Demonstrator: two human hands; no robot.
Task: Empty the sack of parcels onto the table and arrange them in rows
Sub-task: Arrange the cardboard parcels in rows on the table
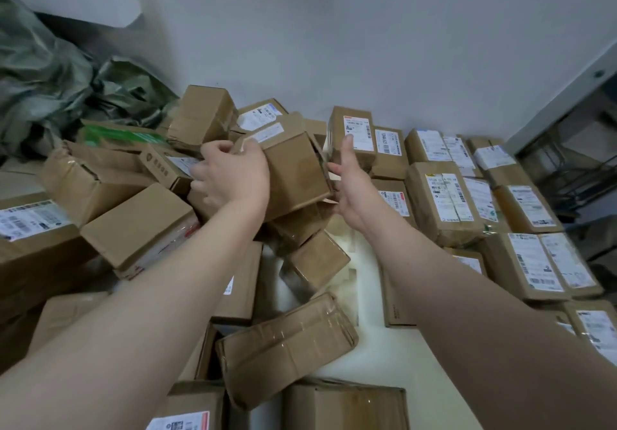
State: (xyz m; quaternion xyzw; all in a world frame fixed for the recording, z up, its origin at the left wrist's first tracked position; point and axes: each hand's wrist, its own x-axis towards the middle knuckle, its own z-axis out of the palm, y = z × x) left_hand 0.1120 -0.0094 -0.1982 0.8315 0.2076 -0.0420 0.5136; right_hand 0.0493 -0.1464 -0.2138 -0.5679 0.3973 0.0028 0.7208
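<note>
A heap of brown cardboard parcels covers the white table. My left hand grips the left top edge of one brown parcel lifted above the pile, fingers curled over its corner. My right hand presses flat against that parcel's right side, thumb raised and fingers straight. To the right, labelled parcels lie in tidy rows, labels up. The crumpled green sack lies at the back left behind the heap.
Loose parcels lie jumbled at left and front, one taped parcel tilted near me. A grey wall stands right behind the table. A dark metal rack stands beyond the table's right edge. Bare table shows in the front middle.
</note>
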